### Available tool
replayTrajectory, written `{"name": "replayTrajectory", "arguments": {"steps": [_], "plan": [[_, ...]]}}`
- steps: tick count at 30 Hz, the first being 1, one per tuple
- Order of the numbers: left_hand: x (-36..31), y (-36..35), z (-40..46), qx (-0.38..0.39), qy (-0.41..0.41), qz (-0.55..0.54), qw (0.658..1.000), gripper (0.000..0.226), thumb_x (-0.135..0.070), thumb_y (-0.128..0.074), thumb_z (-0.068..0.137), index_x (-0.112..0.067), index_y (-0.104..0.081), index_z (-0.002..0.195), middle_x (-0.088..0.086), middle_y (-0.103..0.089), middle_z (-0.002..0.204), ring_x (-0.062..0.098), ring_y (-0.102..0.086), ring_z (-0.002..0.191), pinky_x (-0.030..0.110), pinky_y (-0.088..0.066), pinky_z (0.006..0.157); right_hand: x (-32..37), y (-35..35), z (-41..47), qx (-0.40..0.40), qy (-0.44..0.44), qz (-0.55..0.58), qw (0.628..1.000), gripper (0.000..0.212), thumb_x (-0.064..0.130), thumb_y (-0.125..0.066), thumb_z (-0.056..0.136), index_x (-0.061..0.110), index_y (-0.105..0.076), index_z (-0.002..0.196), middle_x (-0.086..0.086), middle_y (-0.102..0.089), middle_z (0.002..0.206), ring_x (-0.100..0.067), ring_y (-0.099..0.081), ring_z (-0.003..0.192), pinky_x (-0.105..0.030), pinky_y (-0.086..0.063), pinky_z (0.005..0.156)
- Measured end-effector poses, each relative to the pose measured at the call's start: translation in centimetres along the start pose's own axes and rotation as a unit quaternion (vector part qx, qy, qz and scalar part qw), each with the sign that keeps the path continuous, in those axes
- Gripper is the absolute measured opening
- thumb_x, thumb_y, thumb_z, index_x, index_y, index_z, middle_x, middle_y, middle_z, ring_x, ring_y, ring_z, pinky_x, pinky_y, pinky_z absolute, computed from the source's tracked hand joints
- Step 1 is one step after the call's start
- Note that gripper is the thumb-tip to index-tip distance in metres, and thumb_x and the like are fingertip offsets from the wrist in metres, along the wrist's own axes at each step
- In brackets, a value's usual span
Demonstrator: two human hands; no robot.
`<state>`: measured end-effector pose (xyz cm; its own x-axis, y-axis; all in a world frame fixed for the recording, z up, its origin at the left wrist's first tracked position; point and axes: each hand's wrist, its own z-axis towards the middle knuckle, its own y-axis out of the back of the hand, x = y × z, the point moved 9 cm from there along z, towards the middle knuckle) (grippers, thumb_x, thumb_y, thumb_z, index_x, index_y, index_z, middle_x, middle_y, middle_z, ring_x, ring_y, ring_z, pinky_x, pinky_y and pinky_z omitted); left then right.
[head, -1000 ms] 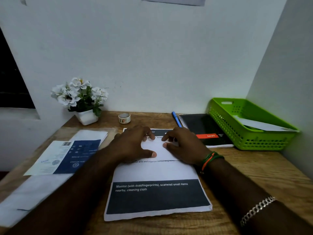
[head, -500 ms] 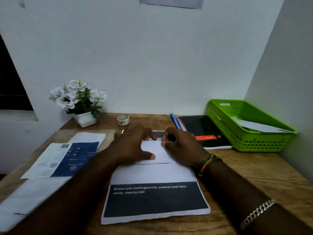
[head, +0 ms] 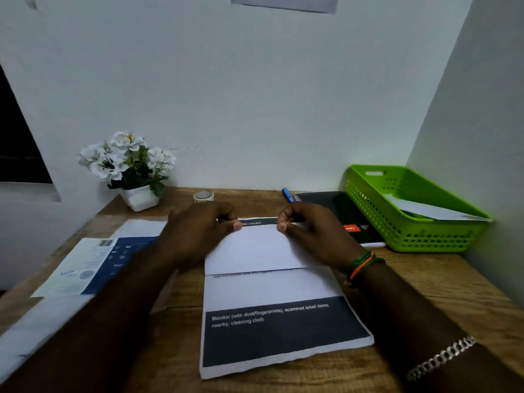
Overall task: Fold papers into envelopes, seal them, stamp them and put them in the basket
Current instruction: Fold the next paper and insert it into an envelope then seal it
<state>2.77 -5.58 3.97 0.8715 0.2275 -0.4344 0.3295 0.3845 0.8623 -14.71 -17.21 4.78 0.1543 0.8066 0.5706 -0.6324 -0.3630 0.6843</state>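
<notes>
A brown wood desk (head: 425, 282) sits in a white corner. A big printed paper (head: 272, 290) lies flat in the middle of the desk, with a dark block of white words at its near end. Its far part is folded back toward the near side, so a plain white flap shows there.

The left hand (head: 198, 234) pinches the flap's far edge on the left, with thumb and curled fingers. The right hand (head: 314, 234) pinches the same edge on the right in the same way. The right wrist wears green and orange bands (head: 364, 265), and a silver chain (head: 441, 357) sits nearer on that arm.

At the far right stands a green basket (head: 368, 202) with a white envelope (head: 425, 209) inside. Just left of it lies a black notebook (head: 340, 211), and a blue pen (head: 287, 194) lies at its left side.

On the left lie more sheets (head: 93, 265), one white and blue with a barcode. Near the far wall a white pot of white flowers (head: 127, 168) stands. Between the pot and the pen is a small tape roll (head: 203, 196).
</notes>
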Motion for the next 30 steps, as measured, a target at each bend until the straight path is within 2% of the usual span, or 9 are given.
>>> {"name": "replayTrajectory", "arguments": {"steps": [2,5,8,10,14,19,24,26,30], "plan": [[1.4,0.4,0.2,0.0,0.004,-0.013,1.0,0.041,-0.077,-0.041,0.076,-0.045,-0.064,0.088,-0.02,-0.069,0.084,0.005,-0.064,0.085,0.046,-0.054,0.088,-0.5,0.4,-0.2,-0.004,-0.01,0.007,1.0,0.003,0.027,-0.069,0.088,0.026,-0.068,0.086,0.014,-0.07,0.086,-0.001,-0.064,0.087,-0.036,-0.051,0.09],[1.9,0.4,0.4,-0.015,0.001,-0.075,0.997,0.035,-0.067,-0.052,0.085,-0.036,-0.068,0.084,-0.014,-0.07,0.082,0.005,-0.065,0.082,0.041,-0.055,0.079,-1.1,0.8,-0.4,-0.015,-0.021,0.021,0.999,0.004,0.025,-0.069,0.088,0.024,-0.069,0.085,0.014,-0.07,0.082,0.001,-0.062,0.082,-0.035,-0.051,0.089],[0.6,0.3,0.5,-0.023,-0.019,-0.128,0.991,0.021,-0.038,-0.066,0.097,-0.026,-0.07,0.08,-0.011,-0.067,0.076,-0.008,-0.057,0.068,0.025,-0.04,0.063,-1.3,1.2,-0.4,-0.031,-0.027,0.054,0.998,0.006,0.02,-0.071,0.089,0.024,-0.069,0.084,0.012,-0.07,0.081,0.001,-0.062,0.08,-0.032,-0.05,0.086],[0.2,0.4,0.6,-0.035,-0.027,-0.132,0.99,0.016,-0.03,-0.069,0.096,-0.027,-0.071,0.08,-0.015,-0.064,0.073,-0.013,-0.053,0.064,0.019,-0.032,0.058,-1.3,1.2,-0.2,-0.037,-0.031,0.062,0.997,0.007,0.02,-0.073,0.088,0.024,-0.07,0.082,0.012,-0.07,0.08,0.0,-0.062,0.078,-0.031,-0.05,0.084],[1.2,0.8,0.8,-0.037,-0.024,-0.143,0.989,0.015,-0.028,-0.073,0.093,-0.022,-0.075,0.078,-0.011,-0.07,0.079,-0.01,-0.057,0.069,0.026,-0.038,0.064,-2.4,1.8,-0.2,-0.041,-0.06,0.047,0.996,0.009,0.019,-0.076,0.088,0.019,-0.073,0.08,0.014,-0.065,0.067,0.008,-0.056,0.065,-0.021,-0.044,0.068],[2.1,0.6,0.8,-0.009,-0.013,-0.171,0.985,0.019,-0.024,-0.077,0.09,-0.02,-0.078,0.071,-0.01,-0.073,0.069,-0.004,-0.059,0.06,0.027,-0.042,0.064,-4.8,3.6,-1.2,-0.045,-0.116,0.07,0.99,0.011,0.016,-0.077,0.088,0.014,-0.074,0.078,0.008,-0.06,0.057,0.002,-0.048,0.048,-0.017,-0.039,0.048],[3.3,-0.8,0.9,0.021,0.035,-0.125,0.991,0.012,-0.027,-0.078,0.089,-0.024,-0.08,0.077,-0.011,-0.076,0.08,0.004,-0.069,0.08,0.033,-0.055,0.077,-4.7,3.0,-1.3,-0.004,-0.108,-0.055,0.993,0.008,0.019,-0.078,0.085,0.021,-0.076,0.077,0.006,-0.074,0.074,-0.004,-0.066,0.069,-0.023,-0.053,0.068],[3.8,-1.0,0.8,0.028,0.047,-0.106,0.993,0.007,-0.027,-0.08,0.087,-0.027,-0.079,0.08,-0.009,-0.076,0.086,0.008,-0.069,0.086,0.036,-0.057,0.081,-4.2,2.8,-1.3,0.001,-0.095,-0.096,0.991,0.006,0.02,-0.078,0.085,0.022,-0.076,0.079,0.009,-0.072,0.075,-0.002,-0.061,0.066,-0.02,-0.048,0.066],[3.2,-0.5,0.7,0.017,0.03,-0.091,0.995,0.007,-0.028,-0.085,0.081,-0.03,-0.078,0.081,-0.014,-0.073,0.083,-0.006,-0.063,0.076,0.026,-0.046,0.07,-2.4,2.8,-1.3,-0.006,-0.033,-0.104,0.994,0.005,0.025,-0.081,0.083,0.026,-0.076,0.084,0.013,-0.067,0.081,-0.007,-0.061,0.07,-0.015,-0.044,0.066]]}}
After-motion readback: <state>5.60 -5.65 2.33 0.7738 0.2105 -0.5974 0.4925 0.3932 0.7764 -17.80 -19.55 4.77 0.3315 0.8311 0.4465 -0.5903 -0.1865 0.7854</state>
